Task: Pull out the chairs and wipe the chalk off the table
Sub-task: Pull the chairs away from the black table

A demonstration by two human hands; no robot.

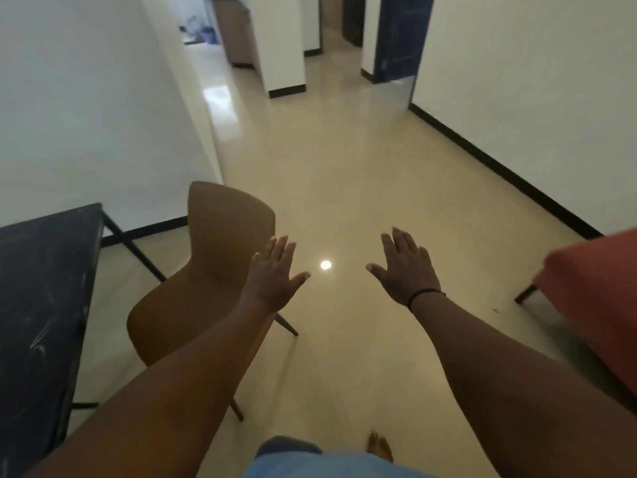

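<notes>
A dark table with pale chalk smears fills the left edge of the head view. A tan chair stands beside it, its seat turned toward the table and apart from it. My left hand hovers flat with fingers spread, just right of the chair's backrest, touching nothing. My right hand, a black band on its wrist, is held out flat over the floor and is empty too.
A red-orange chair sits at the right edge. Glossy beige floor stretches ahead into a corridor with white walls, a blue door and a cabinet. My bare foot shows at the bottom.
</notes>
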